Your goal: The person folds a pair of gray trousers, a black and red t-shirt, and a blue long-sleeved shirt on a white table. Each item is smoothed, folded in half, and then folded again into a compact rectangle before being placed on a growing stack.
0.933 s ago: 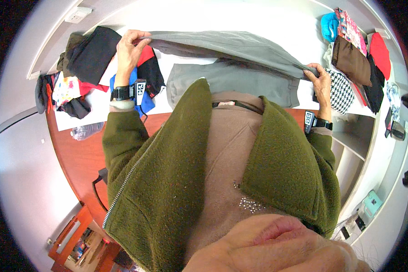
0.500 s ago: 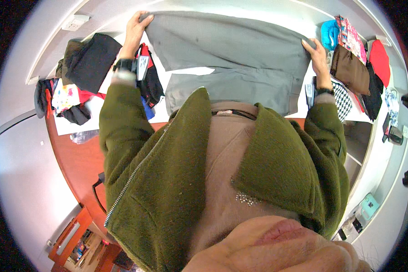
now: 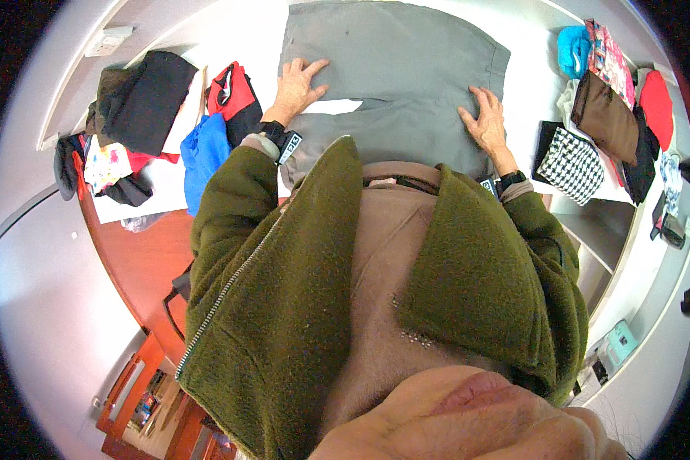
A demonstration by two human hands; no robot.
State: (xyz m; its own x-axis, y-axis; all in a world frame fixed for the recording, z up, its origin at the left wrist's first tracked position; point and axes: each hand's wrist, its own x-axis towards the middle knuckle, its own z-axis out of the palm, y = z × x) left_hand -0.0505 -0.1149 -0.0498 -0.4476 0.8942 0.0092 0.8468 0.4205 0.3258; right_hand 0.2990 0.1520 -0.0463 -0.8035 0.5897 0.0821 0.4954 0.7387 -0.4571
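Observation:
A pair of grey trousers lies spread sideways across the white table, its legs to the left and waist end to the right. White tabletop shows through the gap between the two legs. My left hand rests on the left part of the trousers beside that gap, fingers spread. On the right part, near the waist, my right hand lies with its fingers apart. Neither hand grips the cloth. My jacket hides the trousers' near edge in part.
Left of the trousers are a blue garment, a red and black garment and folded black clothes. To the right lie a houndstooth cloth, a folded brown garment and a turquoise item. A wall socket sits at upper left.
Both hands have let go of the far corners and come nearer and inward, now flat on the cloth. The far layer, formerly held up and stretched, now lies down on the table.

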